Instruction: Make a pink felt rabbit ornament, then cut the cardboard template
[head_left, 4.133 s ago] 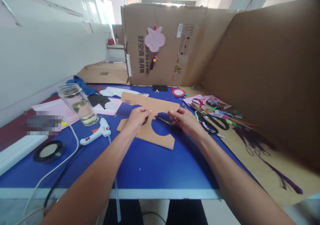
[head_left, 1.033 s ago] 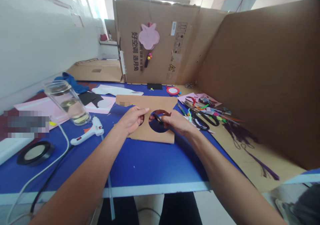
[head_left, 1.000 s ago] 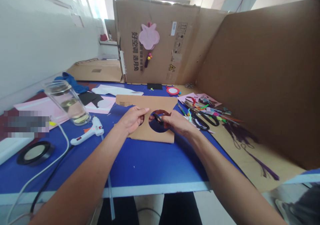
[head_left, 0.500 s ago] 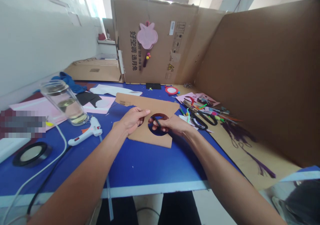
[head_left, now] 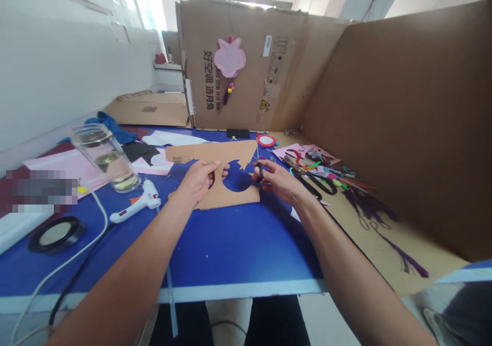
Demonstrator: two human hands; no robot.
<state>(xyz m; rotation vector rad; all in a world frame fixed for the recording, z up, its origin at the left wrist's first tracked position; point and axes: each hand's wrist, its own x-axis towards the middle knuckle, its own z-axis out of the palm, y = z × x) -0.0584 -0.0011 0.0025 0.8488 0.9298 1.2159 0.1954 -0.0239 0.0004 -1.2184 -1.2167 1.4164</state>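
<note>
My left hand point(head_left: 200, 179) grips a brown cardboard piece point(head_left: 219, 197), the thumb on top and fingertips showing through an opening. The cardboard is raised over the blue table and has a large round hole, its right side now open with a jagged edge. My right hand point(head_left: 279, 179) is closed around the black handles of small scissors point(head_left: 260, 171), just right of that opening. A thin blade points up from them; the rest is hidden by my fingers.
A glue gun point(head_left: 144, 200), a glass jar point(head_left: 111, 161) of liquid and black tape point(head_left: 57, 235) lie left. Large black-handled scissors point(head_left: 319, 179), paper scraps and purple tassels point(head_left: 369, 207) lie right. Cardboard walls point(head_left: 246, 100) stand behind and right.
My right hand has drawn the small scissors out of the round hole, right and up. The cardboard has turned and risen slightly; its right edge now shows a jagged gap.
</note>
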